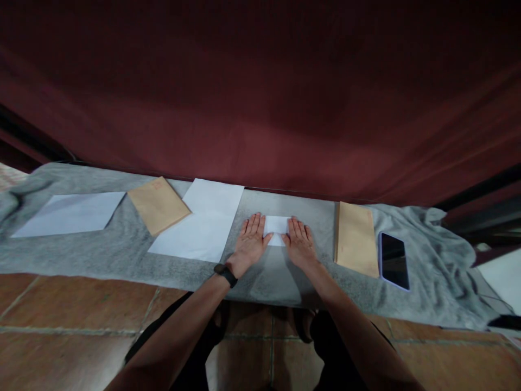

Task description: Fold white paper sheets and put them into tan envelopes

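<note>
In the head view, a small white sheet of paper, seemingly folded, lies on the grey cloth at the middle. My left hand lies flat over its left edge, fingers stretched out and pointing away from me. Over the right edge rests my right hand, also flat with its fingers extended. Both thumbs point inward across the paper. Parts of the sheet under the palms are hidden. Just left of my left hand are larger white sheets.
A brown envelope overlaps the white sheets, with another white sheet at far left. To the right lie a stack of brown envelopes and a phone. A dark red curtain-like surface rises behind the grey cloth.
</note>
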{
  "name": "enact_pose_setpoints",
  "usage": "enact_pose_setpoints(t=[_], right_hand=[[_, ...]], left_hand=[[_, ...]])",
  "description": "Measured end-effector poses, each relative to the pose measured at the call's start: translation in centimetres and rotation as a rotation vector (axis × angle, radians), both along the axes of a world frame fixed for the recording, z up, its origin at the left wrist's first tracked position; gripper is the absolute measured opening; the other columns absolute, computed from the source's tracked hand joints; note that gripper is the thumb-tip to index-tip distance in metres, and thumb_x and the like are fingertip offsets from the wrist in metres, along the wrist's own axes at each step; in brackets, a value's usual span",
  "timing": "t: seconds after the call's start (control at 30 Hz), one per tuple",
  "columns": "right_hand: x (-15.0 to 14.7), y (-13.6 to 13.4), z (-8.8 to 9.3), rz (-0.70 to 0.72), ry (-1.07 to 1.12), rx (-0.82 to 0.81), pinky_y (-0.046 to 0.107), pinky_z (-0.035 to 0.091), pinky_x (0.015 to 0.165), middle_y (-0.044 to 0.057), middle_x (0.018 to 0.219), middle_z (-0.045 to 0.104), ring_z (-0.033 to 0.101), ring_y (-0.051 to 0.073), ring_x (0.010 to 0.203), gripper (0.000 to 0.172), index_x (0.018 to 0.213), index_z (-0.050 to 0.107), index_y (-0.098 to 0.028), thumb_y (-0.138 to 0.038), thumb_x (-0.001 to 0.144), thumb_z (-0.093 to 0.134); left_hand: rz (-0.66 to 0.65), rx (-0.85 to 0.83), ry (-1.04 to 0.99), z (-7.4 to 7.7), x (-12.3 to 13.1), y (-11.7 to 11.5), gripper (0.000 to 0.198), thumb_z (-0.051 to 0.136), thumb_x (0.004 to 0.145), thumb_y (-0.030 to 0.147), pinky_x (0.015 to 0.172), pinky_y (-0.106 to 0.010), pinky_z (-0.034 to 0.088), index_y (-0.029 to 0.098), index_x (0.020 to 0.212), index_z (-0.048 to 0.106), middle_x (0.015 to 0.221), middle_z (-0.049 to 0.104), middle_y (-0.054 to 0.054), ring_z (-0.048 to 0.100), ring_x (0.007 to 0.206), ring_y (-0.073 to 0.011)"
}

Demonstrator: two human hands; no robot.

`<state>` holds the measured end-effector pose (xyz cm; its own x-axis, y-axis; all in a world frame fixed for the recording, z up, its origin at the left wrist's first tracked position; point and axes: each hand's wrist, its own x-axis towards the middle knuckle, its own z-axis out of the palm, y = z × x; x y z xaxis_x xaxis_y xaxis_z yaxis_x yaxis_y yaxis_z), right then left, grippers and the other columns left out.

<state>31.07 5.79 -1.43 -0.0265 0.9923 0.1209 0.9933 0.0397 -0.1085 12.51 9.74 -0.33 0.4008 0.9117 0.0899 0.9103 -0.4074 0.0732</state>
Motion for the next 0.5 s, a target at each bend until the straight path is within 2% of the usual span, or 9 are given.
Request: enact_pose_setpoints(t=[0.33, 0.5], right_hand=[[1.2, -0.5, -0.3, -0.02, -0.015, -0.008, 0.048, 0.02, 0.124, 0.011, 0.165, 0.031, 0.033, 0.029, 0.15, 0.061, 0.159, 0.03, -0.011, -0.041, 0.107, 0.027], [1.5, -0.8, -0.6, -0.035, -0.021, 0.013, 0.049, 0.02, 0.123, 0.011, 0.165, 0.03, 0.035, 0.029, 0.149, 0.059, 0.159, 0.031, -0.012, -0.04, 0.107, 0.027]], left_hand=[[0.019, -0.002, 0.024, 0.0, -0.5, 0.1, 0.064, 0.023, 0.106, 0.042, 0.127, -0.044, 0.017, 0.006, 0.158, 0.03, 0.166, 0.027, -0.015, 0.021, 0.155, -0.0256], [0.067, 0.031, 0.007, 0.2, -0.5, -0.1, 0.062, 0.025, 0.106, 0.038, 0.128, -0.047, 0.015, 0.004, 0.157, 0.031, 0.164, 0.031, -0.017, 0.022, 0.155, -0.0269]])
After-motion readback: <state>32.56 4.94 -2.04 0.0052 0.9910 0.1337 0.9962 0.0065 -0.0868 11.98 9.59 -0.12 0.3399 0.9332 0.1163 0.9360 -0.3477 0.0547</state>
